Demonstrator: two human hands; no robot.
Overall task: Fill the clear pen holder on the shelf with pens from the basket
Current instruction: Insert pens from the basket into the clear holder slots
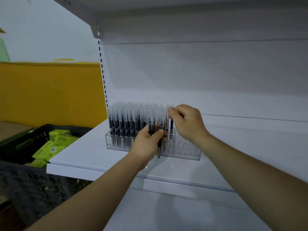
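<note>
Item 1: clear acrylic pen holder (pixel 186 150), a rectangular block with a grid of round holes, standing on the white metal shelf (pixel 86 152) towards its left end, near the back panel.

Item 2: black pens with frosted caps (pixel 126 120), upright, packed into the holder's left and middle rows. The right-hand section shows bare holes.

Item 3: left hand (pixel 146 144), in front of the holder. Its grip is clenched round a bundle of black pens (pixel 152 129), held upright, the lower tips showing below the fingers.

Item 4: right hand (pixel 188 122), above the holder at the edge of the filled rows. Its grip pinches the cap of a single black pen (pixel 171 125), which stands upright with its lower end at a hole.

Item 5: black plastic basket (pixel 21 142), left of the shelf and lower, holding lime-green cardboard boxes (pixel 61 139). The boxes carry printing and a code patch, too blurred to read. No brand is legible on the pens.

Item 6: yellow panel (pixel 50 92), behind the basket.
</note>
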